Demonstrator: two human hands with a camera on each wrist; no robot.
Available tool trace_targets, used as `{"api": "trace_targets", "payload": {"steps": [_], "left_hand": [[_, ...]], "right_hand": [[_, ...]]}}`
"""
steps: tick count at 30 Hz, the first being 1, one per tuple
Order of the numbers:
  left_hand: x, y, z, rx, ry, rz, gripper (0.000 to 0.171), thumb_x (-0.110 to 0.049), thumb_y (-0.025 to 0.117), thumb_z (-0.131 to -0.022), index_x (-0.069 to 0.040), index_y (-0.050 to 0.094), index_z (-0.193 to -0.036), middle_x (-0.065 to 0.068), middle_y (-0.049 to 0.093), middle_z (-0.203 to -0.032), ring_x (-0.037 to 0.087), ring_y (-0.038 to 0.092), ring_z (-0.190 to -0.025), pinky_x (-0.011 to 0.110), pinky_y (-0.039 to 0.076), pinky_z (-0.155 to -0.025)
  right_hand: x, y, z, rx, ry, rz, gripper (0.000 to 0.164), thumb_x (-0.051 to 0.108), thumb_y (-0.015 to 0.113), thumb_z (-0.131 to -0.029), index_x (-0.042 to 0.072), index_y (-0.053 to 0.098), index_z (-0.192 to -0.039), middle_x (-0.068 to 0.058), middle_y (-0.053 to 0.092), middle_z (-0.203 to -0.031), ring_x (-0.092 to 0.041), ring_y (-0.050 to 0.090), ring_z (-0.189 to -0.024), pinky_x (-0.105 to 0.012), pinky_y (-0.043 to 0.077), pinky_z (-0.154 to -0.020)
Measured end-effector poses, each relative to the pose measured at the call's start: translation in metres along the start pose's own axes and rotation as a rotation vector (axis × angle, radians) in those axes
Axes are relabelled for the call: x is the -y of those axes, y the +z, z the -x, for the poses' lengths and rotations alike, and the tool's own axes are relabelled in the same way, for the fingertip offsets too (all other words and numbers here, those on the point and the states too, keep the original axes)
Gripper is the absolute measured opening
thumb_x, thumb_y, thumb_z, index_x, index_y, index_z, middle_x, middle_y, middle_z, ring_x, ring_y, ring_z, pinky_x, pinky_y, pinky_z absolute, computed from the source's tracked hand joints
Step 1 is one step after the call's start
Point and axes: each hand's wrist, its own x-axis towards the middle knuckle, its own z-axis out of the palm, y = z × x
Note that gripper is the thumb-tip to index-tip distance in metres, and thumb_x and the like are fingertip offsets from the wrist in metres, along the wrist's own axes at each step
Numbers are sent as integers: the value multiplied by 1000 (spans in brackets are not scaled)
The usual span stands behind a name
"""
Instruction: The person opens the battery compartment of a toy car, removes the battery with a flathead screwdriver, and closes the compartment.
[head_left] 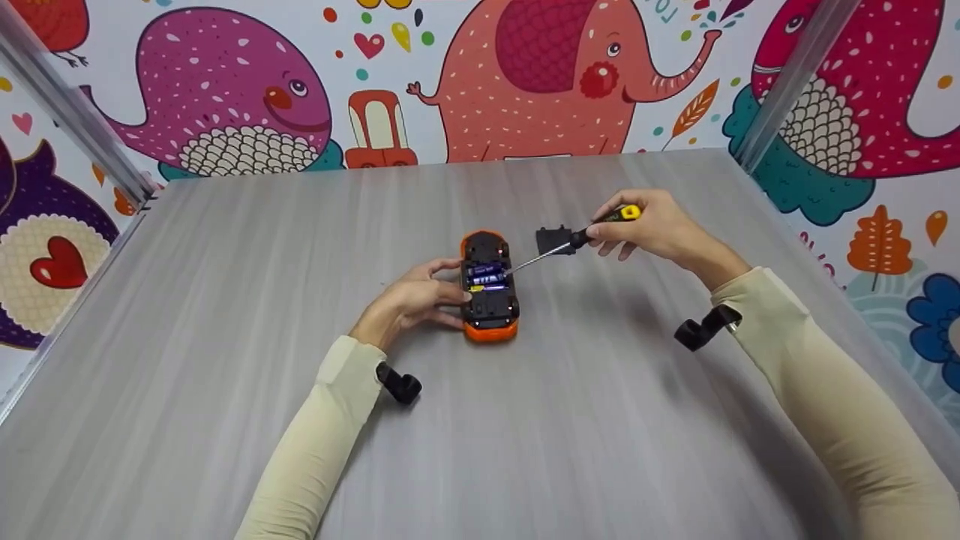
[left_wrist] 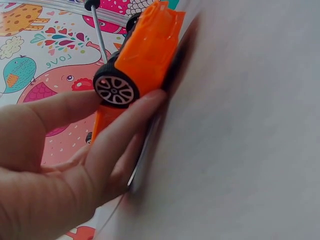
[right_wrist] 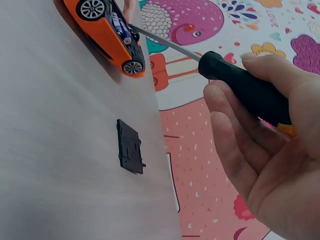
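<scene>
An orange toy car (head_left: 491, 306) lies upside down on the table, its black underside facing up. Several purple batteries (head_left: 486, 274) sit in its uncovered battery compartment. My left hand (head_left: 414, 300) holds the car's left side, with fingers by a wheel (left_wrist: 115, 90) in the left wrist view. In my right hand (head_left: 654, 225) is a screwdriver (right_wrist: 245, 90) with a black and yellow handle, gripped between thumb and fingers. Its metal shaft (head_left: 541, 258) slopes down to the left, the tip at the right edge of the batteries.
A black battery cover (head_left: 553, 240) lies flat on the table, right of the car and below the screwdriver handle. The grey table (head_left: 225, 300) is backed by a wall (head_left: 285, 165) with cartoon animals. Metal posts (head_left: 795, 82) stand at the table's far corners.
</scene>
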Motion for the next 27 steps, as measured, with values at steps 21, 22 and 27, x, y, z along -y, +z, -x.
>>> {"api": "trace_targets", "payload": {"steps": [21, 22, 27], "left_hand": [[0, 0, 1, -2, -11, -9, 74, 10, 62, -88, -12, 33, -153, 32, 58, -134, 30, 69, -101, 48, 63, -83], [0, 0, 1, -5, -13, -8, 74, 10, 62, -88, -12, 33, -153, 31, 58, -134, 29, 69, -101, 48, 63, -82], [0, -1, 1, -2, -2, -12, 75, 9, 62, -88, -11, 32, -154, 30, 60, -130, 28, 70, -99, 48, 63, -81]], "right_hand": [[49, 15, 0, 76, -64, 274, 26, 30, 74, -92, 9, 66, -104, -13, 73, -96, -19, 73, -71, -24, 57, -56], [51, 16, 0, 77, -59, 284, 26, 30, 74, -92, 9, 66, -104, -13, 73, -96, -19, 73, -71, -23, 57, -56], [59, 22, -2, 75, -62, 336, 25, 30, 74, -91, 10, 66, -103, -13, 72, -95, -20, 71, -69, -24, 57, -57]]}}
